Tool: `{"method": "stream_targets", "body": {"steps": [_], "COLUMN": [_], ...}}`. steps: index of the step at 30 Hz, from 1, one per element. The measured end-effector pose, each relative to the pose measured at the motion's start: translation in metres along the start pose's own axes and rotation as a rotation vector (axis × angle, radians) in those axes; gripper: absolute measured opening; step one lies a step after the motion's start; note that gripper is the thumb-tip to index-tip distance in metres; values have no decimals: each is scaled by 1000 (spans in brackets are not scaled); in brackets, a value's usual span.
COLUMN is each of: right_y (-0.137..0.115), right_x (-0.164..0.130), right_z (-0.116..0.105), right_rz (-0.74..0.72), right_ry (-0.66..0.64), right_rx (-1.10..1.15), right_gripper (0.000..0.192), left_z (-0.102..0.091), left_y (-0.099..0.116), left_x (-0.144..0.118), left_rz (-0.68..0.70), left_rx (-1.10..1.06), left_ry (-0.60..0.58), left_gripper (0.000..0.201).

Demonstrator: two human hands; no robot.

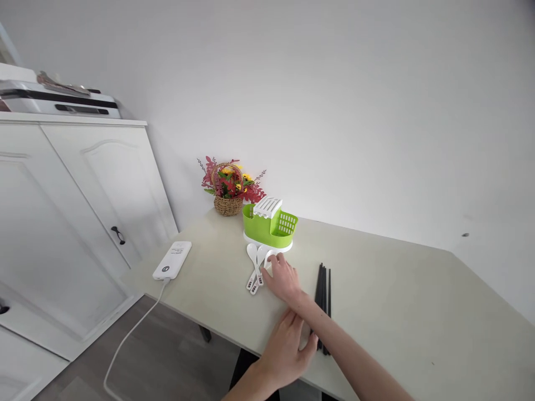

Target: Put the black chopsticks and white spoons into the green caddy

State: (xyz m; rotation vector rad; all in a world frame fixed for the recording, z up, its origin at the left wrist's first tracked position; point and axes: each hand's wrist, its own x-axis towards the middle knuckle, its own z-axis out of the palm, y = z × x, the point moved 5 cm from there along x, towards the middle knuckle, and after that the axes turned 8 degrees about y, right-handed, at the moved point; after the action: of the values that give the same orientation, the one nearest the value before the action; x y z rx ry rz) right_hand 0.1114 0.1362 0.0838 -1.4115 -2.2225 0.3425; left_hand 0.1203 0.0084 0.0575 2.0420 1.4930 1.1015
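Lying crossed, white spoons (pixel 256 268) show dark-marked handle ends (pixel 254 288).

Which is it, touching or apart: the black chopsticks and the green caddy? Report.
Apart. The head view shows bare tabletop between the black chopsticks and the green caddy.

From your white oval-bowled spoons (pixel 256 267), the green oblong plastic caddy (pixel 259 227) stands at twelve o'clock, the long black chopsticks (pixel 324 295) at four.
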Motion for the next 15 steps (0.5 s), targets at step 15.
{"method": "stream_targets", "body": {"steps": [15], "right_y": [-39], "right_x": [20], "right_z": [40], "right_rz": [95], "right_ry": [-170], "right_rx": [-228], "right_gripper": [77], "left_z": [10], "left_y": [-6], "left_x": [-8], "left_rz": [57], "left_rx": [-11], "left_ry": [63], "left_gripper": [32]}}
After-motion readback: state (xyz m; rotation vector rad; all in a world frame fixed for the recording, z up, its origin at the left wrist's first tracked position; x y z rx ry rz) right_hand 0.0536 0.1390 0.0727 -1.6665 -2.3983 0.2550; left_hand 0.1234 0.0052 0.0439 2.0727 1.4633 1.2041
